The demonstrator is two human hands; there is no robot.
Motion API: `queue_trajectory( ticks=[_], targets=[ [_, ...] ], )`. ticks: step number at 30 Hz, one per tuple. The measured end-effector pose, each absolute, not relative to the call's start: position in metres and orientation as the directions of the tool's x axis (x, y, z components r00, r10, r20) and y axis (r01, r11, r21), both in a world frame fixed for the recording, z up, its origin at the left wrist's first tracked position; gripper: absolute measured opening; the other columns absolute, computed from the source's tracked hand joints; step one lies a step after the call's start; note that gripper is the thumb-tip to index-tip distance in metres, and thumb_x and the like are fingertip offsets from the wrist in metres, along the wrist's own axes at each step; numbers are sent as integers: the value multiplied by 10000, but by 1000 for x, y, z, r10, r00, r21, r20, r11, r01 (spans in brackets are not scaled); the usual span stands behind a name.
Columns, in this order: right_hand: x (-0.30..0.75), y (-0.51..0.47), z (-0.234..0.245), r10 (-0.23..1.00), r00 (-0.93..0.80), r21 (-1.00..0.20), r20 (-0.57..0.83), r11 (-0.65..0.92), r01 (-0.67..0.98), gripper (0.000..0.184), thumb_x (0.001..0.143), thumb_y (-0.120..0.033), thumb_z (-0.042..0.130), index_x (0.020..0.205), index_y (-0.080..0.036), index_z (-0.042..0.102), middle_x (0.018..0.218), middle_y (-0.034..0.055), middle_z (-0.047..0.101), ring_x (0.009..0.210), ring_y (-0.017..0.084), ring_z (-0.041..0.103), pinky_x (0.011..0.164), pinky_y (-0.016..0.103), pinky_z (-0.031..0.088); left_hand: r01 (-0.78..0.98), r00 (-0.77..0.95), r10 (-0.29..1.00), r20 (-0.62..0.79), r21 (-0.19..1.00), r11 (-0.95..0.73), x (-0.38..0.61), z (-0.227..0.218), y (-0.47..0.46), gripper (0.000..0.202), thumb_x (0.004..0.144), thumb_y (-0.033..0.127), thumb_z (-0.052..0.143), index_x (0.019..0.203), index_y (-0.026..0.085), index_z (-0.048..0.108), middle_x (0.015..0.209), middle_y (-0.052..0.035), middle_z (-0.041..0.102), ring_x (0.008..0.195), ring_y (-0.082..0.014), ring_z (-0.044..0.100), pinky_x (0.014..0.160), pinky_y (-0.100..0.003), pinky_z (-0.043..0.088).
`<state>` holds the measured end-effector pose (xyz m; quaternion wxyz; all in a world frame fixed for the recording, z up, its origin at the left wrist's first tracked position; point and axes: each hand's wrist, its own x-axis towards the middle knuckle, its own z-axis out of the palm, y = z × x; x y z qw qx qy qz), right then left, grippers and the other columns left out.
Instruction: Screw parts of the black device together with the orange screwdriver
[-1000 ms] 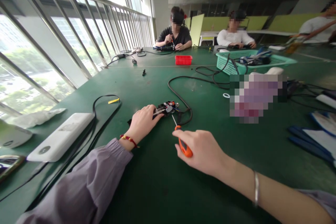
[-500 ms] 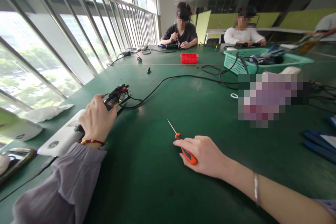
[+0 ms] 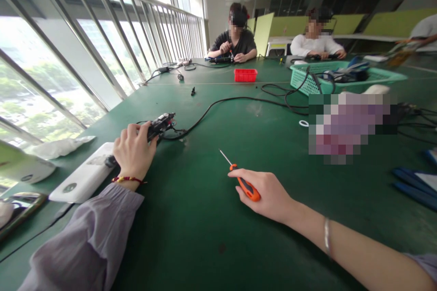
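Note:
My left hand (image 3: pixel 134 151) is closed around a black, stick-shaped electrical device (image 3: pixel 160 126). Wires and inner parts show at the device's far end, and its near end sticks out behind my wrist beside the white power bank. My palm hides its middle. From the far end a black cable (image 3: pixel 218 100) runs across the green table. On the right, my right hand (image 3: pixel 264 191) grips a screwdriver (image 3: pixel 251 189) by its orange and black handle. The screwdriver's thin metal shaft points forward and left, apart from the device.
A white power bank (image 3: pixel 80 181) and a phone (image 3: pixel 23 204) lie at the left. Farther off are a small black piece (image 3: pixel 193 91), a red basket (image 3: pixel 246 75) and a green basket (image 3: pixel 307 82). A white ring (image 3: pixel 303 123) and blue-handled tool (image 3: pixel 414 186) lie right. Other people sit opposite.
My left hand has moved slightly right with the device, which has turned so its exposed parts face differently. My right hand and the screwdriver have shifted a little up and right.

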<state>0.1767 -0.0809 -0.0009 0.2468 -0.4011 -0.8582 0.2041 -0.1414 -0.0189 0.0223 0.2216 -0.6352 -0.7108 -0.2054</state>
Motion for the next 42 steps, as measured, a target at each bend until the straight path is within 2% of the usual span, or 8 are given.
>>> queue_trajectory(
  ticks=[6,12,16,20,25,30,33,42],
  targets=[
    [181,-64,-5,925,-196,-640,324,367,675,288,822,-233,504,1106,-218,544,836,18,660,667,157,612,660,292,480,996,15,804,595,-77,38,-128,20,-14,426,920,432,378,1279,222,471,1130,-100,580,1046,-299,538,811,-372,393],
    [194,-43,-9,884,-55,-664,464,388,639,323,815,-201,500,1137,-226,476,1102,92,634,984,228,632,868,387,490,938,341,793,505,-123,-324,-80,18,-3,343,932,373,398,1205,240,558,1133,-89,654,1018,-272,588,882,-397,383],
    [204,-34,-12,862,-22,-635,507,390,667,355,821,-198,500,1174,-216,469,1159,118,607,1060,250,603,932,425,462,882,434,803,409,-11,-471,-38,15,13,377,903,409,492,1212,213,578,1101,-74,686,989,-249,608,880,-382,406],
    [208,-28,-16,889,8,-666,457,337,665,388,806,-214,521,1191,-220,470,1173,116,614,1053,261,605,937,443,457,820,517,798,310,89,-565,-9,11,36,404,876,424,546,1215,212,602,1149,-64,673,1072,-240,579,932,-369,410],
    [208,-25,-23,929,-28,-682,369,291,670,404,785,-227,536,1186,-223,484,1166,116,617,1064,272,597,939,454,456,873,416,834,363,96,-478,-16,13,49,444,924,340,465,1351,219,497,1289,-76,576,1134,-238,545,951,-367,416],
    [207,-27,-25,930,-52,-664,363,297,687,388,785,-228,532,1171,-218,492,1128,121,616,1052,279,588,923,466,462,983,185,890,417,-81,-167,-72,16,34,458,857,64,368,1216,197,620,1170,-112,613,1045,-262,584,875,-391,456],
    [207,-27,-25,924,-67,-646,376,313,696,374,779,-215,541,1152,-211,502,1115,121,615,1048,280,582,926,461,461,992,81,927,367,-116,-41,-101,12,20,453,849,76,358,1190,169,641,1095,-127,635,1001,-287,595,805,-400,489],
    [208,-28,-23,925,-86,-629,371,318,709,363,779,-197,554,1139,-204,511,1105,114,611,1018,268,583,935,444,458,973,199,950,243,-161,-163,-115,3,13,440,875,118,333,1178,149,651,1152,-115,634,1037,-263,588,806,-369,514]
  ],
)
